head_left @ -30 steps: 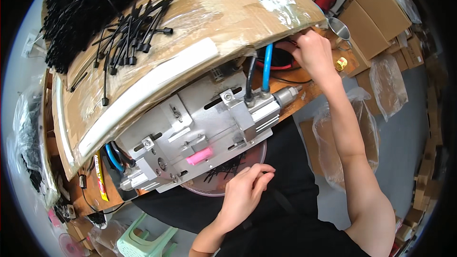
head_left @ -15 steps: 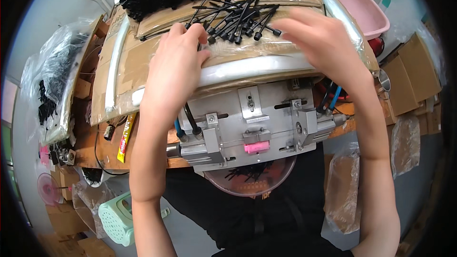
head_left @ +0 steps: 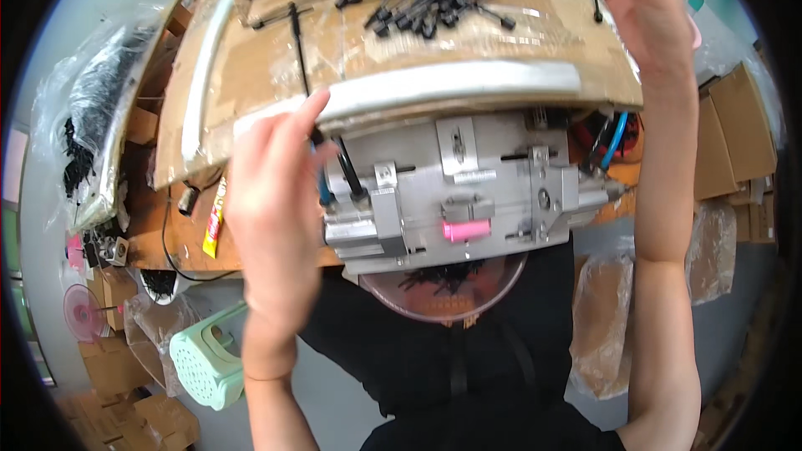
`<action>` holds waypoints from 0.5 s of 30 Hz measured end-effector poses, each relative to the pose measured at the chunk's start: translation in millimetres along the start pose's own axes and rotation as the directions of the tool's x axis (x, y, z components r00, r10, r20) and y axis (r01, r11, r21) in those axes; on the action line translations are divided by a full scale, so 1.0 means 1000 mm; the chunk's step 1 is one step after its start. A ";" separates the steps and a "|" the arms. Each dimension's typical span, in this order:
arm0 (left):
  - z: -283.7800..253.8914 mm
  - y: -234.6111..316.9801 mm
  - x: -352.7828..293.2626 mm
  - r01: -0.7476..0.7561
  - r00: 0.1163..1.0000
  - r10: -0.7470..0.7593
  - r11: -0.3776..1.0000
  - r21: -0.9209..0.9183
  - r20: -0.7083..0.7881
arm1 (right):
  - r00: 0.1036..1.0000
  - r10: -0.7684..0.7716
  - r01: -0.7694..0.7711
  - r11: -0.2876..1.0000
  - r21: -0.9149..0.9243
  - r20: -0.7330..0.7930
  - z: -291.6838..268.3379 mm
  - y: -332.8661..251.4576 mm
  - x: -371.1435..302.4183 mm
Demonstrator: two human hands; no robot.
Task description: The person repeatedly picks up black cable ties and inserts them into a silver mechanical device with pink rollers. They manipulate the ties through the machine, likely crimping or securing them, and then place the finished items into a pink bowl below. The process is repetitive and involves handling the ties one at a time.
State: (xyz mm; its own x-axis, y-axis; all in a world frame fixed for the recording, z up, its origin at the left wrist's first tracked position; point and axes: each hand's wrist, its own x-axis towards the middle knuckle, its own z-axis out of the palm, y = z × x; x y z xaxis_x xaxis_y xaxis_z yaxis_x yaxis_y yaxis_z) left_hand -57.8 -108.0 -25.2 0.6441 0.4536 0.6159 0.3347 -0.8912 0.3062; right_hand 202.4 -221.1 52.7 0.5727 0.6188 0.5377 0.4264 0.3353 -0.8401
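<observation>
Black rods (head_left: 434, 2) between the hands (head_left: 280, 179) (head_left: 642, 12)

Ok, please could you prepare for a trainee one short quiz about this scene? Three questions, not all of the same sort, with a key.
1. True or false: the pink piece sits on the metal fixture.

2. Which thing is between the fingers of the left hand?
A) a yellow packet
B) a thin black rod
C) a green stool

3. Fill in the colour: the round bowl below the fixture's front edge holds ____ pieces.

Key: 1. True. 2. B. 3. Black.
</observation>
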 end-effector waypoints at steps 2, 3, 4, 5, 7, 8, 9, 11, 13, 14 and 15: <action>0.012 0.038 -0.045 -0.023 0.999 0.025 0.997 -0.076 0.024 | 0.996 -0.084 0.081 0.989 0.124 0.015 -0.016 0.001 -0.011; 0.019 0.050 -0.068 -0.043 0.996 0.049 0.996 -0.077 0.080 | 0.993 -0.108 0.092 0.969 0.229 0.055 -0.018 0.006 -0.016; 0.025 0.063 -0.091 -0.063 0.988 0.074 0.994 -0.084 0.135 | 0.985 -0.111 0.054 0.925 0.375 0.132 -0.024 0.009 -0.021; 0.037 0.074 -0.105 -0.075 0.974 0.092 0.993 -0.088 0.208 | 0.989 -0.118 0.078 0.931 0.356 0.094 -0.020 0.007 -0.030; 0.054 0.086 -0.118 -0.030 0.948 0.041 0.999 -0.039 0.314 | 0.991 -0.134 0.120 0.938 0.325 0.020 -0.011 0.002 -0.047; 0.060 0.088 -0.119 -0.033 0.951 0.035 0.999 -0.013 0.308 | 0.988 -0.143 0.154 0.956 0.251 -0.062 0.000 -0.002 -0.056; 0.062 0.090 -0.118 -0.042 0.949 0.042 0.999 -0.006 0.314 | 0.985 -0.130 0.153 0.962 0.228 -0.110 -0.003 -0.001 -0.060; 0.063 0.091 -0.116 -0.058 0.945 0.051 0.998 0.012 0.322 | 0.983 -0.078 0.117 0.964 0.239 -0.168 -0.021 0.002 -0.066; 0.063 0.092 -0.115 -0.070 0.940 0.062 0.997 0.012 0.336 | 0.988 -0.060 0.091 0.970 0.226 -0.140 -0.058 0.009 -0.074; 0.064 0.093 -0.114 -0.082 0.936 0.075 0.997 0.004 0.344 | 0.992 -0.077 0.094 0.981 0.171 -0.103 -0.077 0.010 -0.084; 0.064 0.094 -0.113 -0.086 0.933 0.083 0.996 -0.007 0.351 | 0.989 -0.131 0.136 0.988 0.079 -0.062 -0.065 0.003 -0.094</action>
State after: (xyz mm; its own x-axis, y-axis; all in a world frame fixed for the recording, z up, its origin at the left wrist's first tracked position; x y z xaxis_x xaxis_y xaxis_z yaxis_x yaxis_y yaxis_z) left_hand -54.6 -242.5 -112.4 0.8699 0.3522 0.3454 0.2732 -0.9269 0.2572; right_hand 195.2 -324.6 4.4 0.5538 0.5245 0.6466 0.4437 0.4712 -0.7623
